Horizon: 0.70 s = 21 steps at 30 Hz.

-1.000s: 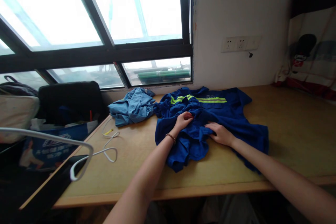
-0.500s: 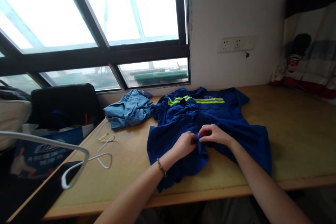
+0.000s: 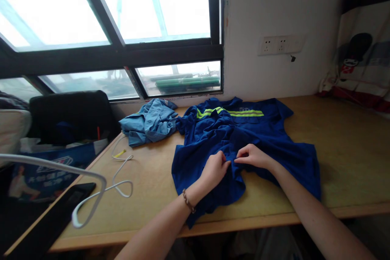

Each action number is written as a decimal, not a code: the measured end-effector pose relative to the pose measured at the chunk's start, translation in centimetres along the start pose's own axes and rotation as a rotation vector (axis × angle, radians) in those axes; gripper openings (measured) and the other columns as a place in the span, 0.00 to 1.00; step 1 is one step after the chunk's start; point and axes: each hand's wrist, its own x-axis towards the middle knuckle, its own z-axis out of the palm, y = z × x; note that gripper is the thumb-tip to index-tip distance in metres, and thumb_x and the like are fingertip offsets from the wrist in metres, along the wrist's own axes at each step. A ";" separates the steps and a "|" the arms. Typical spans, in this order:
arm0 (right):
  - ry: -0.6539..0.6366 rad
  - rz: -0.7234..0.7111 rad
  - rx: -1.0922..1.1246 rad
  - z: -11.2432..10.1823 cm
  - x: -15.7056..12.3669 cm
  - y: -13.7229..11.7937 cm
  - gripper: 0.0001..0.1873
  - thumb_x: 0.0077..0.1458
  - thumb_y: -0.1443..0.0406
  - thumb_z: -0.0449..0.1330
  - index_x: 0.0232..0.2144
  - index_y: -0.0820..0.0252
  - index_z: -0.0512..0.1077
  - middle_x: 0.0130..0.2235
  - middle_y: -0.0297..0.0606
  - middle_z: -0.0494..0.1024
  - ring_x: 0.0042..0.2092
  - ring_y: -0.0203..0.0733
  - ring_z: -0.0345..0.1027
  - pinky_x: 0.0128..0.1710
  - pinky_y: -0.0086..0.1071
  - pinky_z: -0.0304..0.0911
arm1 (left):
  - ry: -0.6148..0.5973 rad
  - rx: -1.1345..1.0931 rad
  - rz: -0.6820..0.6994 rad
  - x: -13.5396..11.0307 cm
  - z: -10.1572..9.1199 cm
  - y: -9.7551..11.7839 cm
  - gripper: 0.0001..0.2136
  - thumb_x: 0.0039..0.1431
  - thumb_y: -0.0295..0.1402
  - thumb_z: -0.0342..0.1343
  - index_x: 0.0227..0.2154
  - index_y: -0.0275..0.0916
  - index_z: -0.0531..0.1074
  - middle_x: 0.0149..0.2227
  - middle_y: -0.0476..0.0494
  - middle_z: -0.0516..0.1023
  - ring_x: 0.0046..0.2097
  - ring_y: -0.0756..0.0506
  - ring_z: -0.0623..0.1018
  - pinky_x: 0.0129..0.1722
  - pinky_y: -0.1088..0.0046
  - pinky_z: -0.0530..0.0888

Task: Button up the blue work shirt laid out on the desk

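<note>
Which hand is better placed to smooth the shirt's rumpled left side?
Probably the left hand: it rests on the shirt beside the bunched folds. The right hand pinches cloth at the middle, farther from them.

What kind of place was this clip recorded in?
Likely a bedroom or dorm room: a wooden desk under a window, a patterned curtain at right, and wall sockets. Both hands pinch a dark blue shirt.

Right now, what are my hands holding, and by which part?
Both hands, left hand and right hand, pinch the dark blue work shirt at its rumpled middle fabric.
</note>
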 end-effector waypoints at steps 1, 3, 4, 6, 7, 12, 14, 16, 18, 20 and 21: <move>0.010 0.018 0.017 0.2 0.1 0.1 0.17 0.42 0.54 0.59 0.22 0.64 0.73 0.21 0.34 0.71 0.24 0.34 0.61 0.23 0.26 0.54 | -0.011 -0.146 -0.080 0.0 0.0 0.3 0.10 0.47 0.37 0.56 0.22 0.38 0.62 0.16 0.49 0.68 0.17 0.50 0.68 0.19 0.76 0.62; 0.008 0.042 0.072 0.7 0.2 0.3 0.17 0.43 0.54 0.59 0.22 0.65 0.73 0.20 0.32 0.70 0.22 0.32 0.59 0.21 0.26 0.52 | -0.059 -0.438 -0.218 0.2 -0.2 0.9 0.12 0.47 0.39 0.57 0.24 0.38 0.61 0.17 0.47 0.71 0.16 0.49 0.70 0.17 0.76 0.65; 0.002 0.065 0.114 0.9 0.3 0.3 0.17 0.43 0.54 0.59 0.22 0.64 0.72 0.19 0.31 0.69 0.20 0.31 0.58 0.20 0.25 0.51 | -0.080 -0.563 -0.259 0.2 -0.3 1.3 0.13 0.47 0.39 0.57 0.25 0.37 0.61 0.19 0.45 0.73 0.18 0.49 0.72 0.19 0.76 0.67; 0.007 0.135 0.237 1.1 0.4 0.3 0.17 0.42 0.54 0.60 0.23 0.64 0.70 0.16 0.29 0.66 0.18 0.28 0.55 0.17 0.24 0.48 | -0.093 -0.757 -0.281 0.4 -0.6 1.8 0.14 0.46 0.37 0.59 0.28 0.36 0.61 0.24 0.40 0.76 0.24 0.47 0.76 0.24 0.74 0.71; 0.030 0.169 0.319 1.2 0.4 0.2 0.17 0.42 0.54 0.60 0.23 0.64 0.69 0.16 0.28 0.65 0.16 0.28 0.53 0.16 0.24 0.46 | -0.087 -0.819 -0.270 0.4 -0.7 2.0 0.14 0.45 0.36 0.59 0.29 0.36 0.61 0.26 0.39 0.76 0.27 0.46 0.77 0.27 0.73 0.72; 0.213 0.234 0.760 0.9 0.5 -0.3 0.16 0.39 0.56 0.63 0.22 0.62 0.65 0.17 0.28 0.65 0.17 0.27 0.55 0.16 0.23 0.48 | -0.102 -0.915 -0.195 0.2 -0.4 2.1 0.16 0.44 0.37 0.61 0.31 0.35 0.60 0.31 0.36 0.77 0.33 0.42 0.78 0.33 0.67 0.74; 0.215 0.251 0.858 0.8 0.4 -0.6 0.16 0.37 0.58 0.65 0.24 0.62 0.66 0.21 0.32 0.69 0.19 0.29 0.59 0.17 0.23 0.52 | -0.119 -0.908 -0.170 0.1 -0.2 1.9 0.16 0.45 0.37 0.60 0.32 0.35 0.60 0.31 0.36 0.77 0.33 0.41 0.78 0.33 0.67 0.74; 0.207 0.265 0.926 0.8 0.4 -0.8 0.16 0.36 0.59 0.66 0.27 0.61 0.66 0.25 0.33 0.72 0.22 0.31 0.63 0.18 0.24 0.55 | -0.128 -0.893 -0.146 0.0 -0.1 1.8 0.16 0.46 0.37 0.59 0.32 0.35 0.60 0.31 0.36 0.77 0.33 0.41 0.78 0.33 0.67 0.74; 0.200 0.271 0.967 0.9 0.4 -0.8 0.16 0.37 0.61 0.65 0.28 0.60 0.65 0.26 0.33 0.73 0.23 0.32 0.66 0.19 0.24 0.57 | -0.131 -0.875 -0.127 0.0 0.0 1.8 0.15 0.47 0.37 0.59 0.32 0.35 0.60 0.31 0.36 0.77 0.33 0.41 0.78 0.33 0.67 0.74; 0.193 0.270 0.966 1.0 0.4 -0.8 0.16 0.38 0.61 0.65 0.29 0.59 0.64 0.26 0.31 0.73 0.24 0.32 0.66 0.20 0.24 0.59 | -0.129 -0.860 -0.116 0.0 -0.1 1.9 0.14 0.48 0.36 0.58 0.32 0.35 0.61 0.31 0.36 0.77 0.32 0.41 0.78 0.33 0.67 0.74; 0.194 0.269 0.953 1.0 0.4 -0.7 0.15 0.39 0.61 0.65 0.29 0.59 0.64 0.26 0.31 0.73 0.24 0.32 0.67 0.21 0.25 0.59 | -0.128 -0.854 -0.114 0.0 -0.1 1.9 0.14 0.48 0.36 0.58 0.33 0.34 0.61 0.31 0.35 0.77 0.32 0.41 0.78 0.33 0.67 0.74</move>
